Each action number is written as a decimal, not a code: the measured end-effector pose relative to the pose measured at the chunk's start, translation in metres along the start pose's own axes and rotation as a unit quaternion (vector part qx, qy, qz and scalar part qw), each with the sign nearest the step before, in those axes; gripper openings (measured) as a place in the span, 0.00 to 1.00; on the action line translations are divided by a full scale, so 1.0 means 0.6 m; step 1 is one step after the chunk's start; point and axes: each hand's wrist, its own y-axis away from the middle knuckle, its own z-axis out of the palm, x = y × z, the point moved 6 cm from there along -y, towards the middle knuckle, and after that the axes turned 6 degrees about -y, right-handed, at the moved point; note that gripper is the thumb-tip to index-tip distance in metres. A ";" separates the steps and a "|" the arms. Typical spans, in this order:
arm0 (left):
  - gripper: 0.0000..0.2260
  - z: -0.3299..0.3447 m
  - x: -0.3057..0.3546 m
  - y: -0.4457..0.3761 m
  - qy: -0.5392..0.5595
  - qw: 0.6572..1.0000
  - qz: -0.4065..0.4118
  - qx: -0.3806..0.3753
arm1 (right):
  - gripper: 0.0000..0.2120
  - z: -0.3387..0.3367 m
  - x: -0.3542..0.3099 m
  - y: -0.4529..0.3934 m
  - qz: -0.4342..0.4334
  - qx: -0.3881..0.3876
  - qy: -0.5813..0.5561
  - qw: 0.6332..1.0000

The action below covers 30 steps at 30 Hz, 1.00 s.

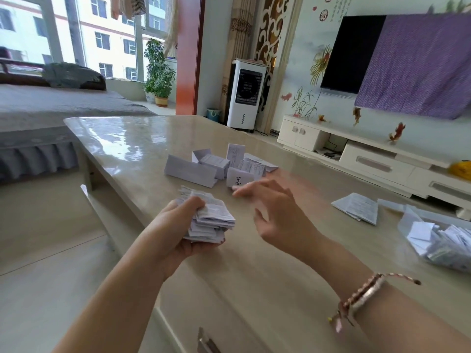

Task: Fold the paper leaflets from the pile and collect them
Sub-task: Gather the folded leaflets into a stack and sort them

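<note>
My left hand (178, 228) grips a thick stack of folded leaflets (212, 220) just above the beige table (122, 146). My right hand (275, 212) hovers to the right of the stack, fingers spread and straight, holding nothing. Its fingertips reach toward a folded leaflet with large black print (239, 180). Behind that one lies a loose group of several folded white leaflets (211, 165), some standing on edge.
At the table's right lie flat printed leaflets (356, 207) and a clear plastic bag (443, 245) stuffed with folded papers. A grey bed is at the left, a white TV cabinet and fan beyond the table. A drawer handle (206, 342) sits below the near edge.
</note>
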 end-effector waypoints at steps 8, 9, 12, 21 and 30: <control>0.12 -0.004 0.004 -0.006 -0.013 1.000 -0.009 0.021 | 0.33 0.050 0.111 -0.089 0.176 -0.012 0.114 0.978; 0.11 -0.004 0.004 -0.008 -0.017 1.000 -0.011 0.022 | 0.30 0.052 0.121 -0.097 0.197 -0.009 0.109 0.974; 0.09 -0.008 0.006 -0.011 -0.022 0.999 -0.012 0.025 | 0.08 0.059 0.120 -0.104 0.192 -0.020 0.155 0.969; 0.12 0.004 0.005 -0.021 -0.065 0.996 0.027 0.044 | 0.11 -0.012 0.042 -0.036 0.165 0.112 -0.061 0.978; 0.12 0.092 -0.010 0.000 -0.085 0.993 0.083 -0.002 | 0.11 -0.061 0.034 0.050 0.298 0.107 -0.476 0.821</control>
